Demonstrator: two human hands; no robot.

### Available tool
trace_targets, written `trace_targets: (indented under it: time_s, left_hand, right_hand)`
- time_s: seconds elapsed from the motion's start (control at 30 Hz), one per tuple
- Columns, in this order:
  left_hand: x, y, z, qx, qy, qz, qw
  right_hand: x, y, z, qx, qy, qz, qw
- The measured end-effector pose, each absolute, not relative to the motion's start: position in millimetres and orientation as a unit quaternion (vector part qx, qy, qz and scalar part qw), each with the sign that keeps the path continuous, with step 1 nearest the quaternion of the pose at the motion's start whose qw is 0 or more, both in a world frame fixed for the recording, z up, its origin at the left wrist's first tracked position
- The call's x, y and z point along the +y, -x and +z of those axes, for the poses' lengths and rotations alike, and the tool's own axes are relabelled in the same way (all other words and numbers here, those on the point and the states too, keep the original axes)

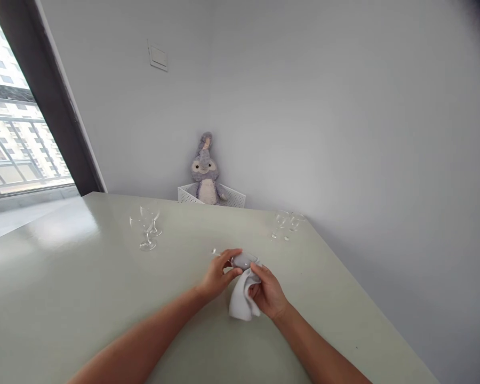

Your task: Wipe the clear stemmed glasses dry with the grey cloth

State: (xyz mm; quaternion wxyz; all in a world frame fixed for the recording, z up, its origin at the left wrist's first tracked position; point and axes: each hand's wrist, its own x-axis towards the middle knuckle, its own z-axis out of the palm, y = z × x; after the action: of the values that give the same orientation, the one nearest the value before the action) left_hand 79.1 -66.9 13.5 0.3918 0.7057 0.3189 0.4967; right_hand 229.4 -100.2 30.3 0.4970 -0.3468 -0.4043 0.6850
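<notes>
A clear stemmed glass lies sideways in the air above the table, its foot to the left and its bowl to the right. My left hand is closed round the glass where bowl and stem meet. My right hand pinches a white cloth at the rim of the bowl, and part of the cloth seems to be inside the glass. The rest of the cloth hangs down between my hands. Some of the right fingers are hidden behind its folds.
Two stemmed glasses stand upright on the left of the pale green table. Two more glasses are near its far right edge, by the wall. Behind the table, a plush toy sits in a white perforated basket.
</notes>
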Motion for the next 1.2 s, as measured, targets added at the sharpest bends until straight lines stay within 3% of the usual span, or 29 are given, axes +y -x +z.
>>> trace_targets:
  time_s: [0.1,0.2,0.27,0.43,0.5,0.57,0.7,0.8,0.93,1.0,1.1,1.2]
  left_hand:
    - [-66.1,-80.7,12.8,0.361,-0.633,0.477,0.491]
    - [-67.1,-79.4,11.4,0.388,-0.646,0.434,0.494]
    - [-68.0,-75.5,13.1,0.422,-0.706,0.406,0.398]
    - [-65.9,-60.1,27.4,0.421,-0.831,0.36,-0.051]
    - [-63.2,-55.2,30.6,0.398,-0.847,0.329,-0.126]
    - [-59.8,-51.6,29.9,0.375,-0.872,0.288,-0.127]
    - [-53.2,-47.6,23.2,0.376,-0.895,0.24,-0.025]
    - [-49.1,-45.5,21.7,0.45,-0.861,0.229,0.054]
    - [-44.8,-40.7,24.5,0.567,-0.791,0.204,0.105]
    - [-43.9,-39.1,24.4,0.589,-0.774,0.207,0.105]
    - [-45.7,-41.1,21.4,0.565,-0.792,0.224,0.059]
    - [-52.0,-47.9,18.6,0.474,-0.849,0.231,-0.027]
  right_hand:
    - [-110.1,-225.1,25.8,-0.595,0.435,0.499,0.456]
    - [-110.9,-225.5,20.9,-0.694,0.471,0.338,0.428]
    - [-105.6,-229.1,20.4,-0.673,0.482,0.358,0.432]
    - [-89.2,-243.9,29.2,-0.473,0.471,0.554,0.497]
    - [-86.1,-249.6,33.4,-0.449,0.441,0.609,0.484]
    - [-84.7,-255.0,36.9,-0.462,0.42,0.642,0.444]
    - [-79.7,-268.9,42.4,-0.561,0.41,0.621,0.362]
    - [-69.6,-282.8,41.7,-0.585,0.452,0.56,0.376]
    - [-60.6,-293.4,36.3,-0.593,0.57,0.325,0.467]
    - [-65.3,-289.6,36.7,-0.641,0.589,0.159,0.465]
    - [-82.8,-272.2,42.2,-0.761,0.521,-0.021,0.386]
    - [-99.5,-250.7,47.3,-0.849,0.433,-0.076,0.292]
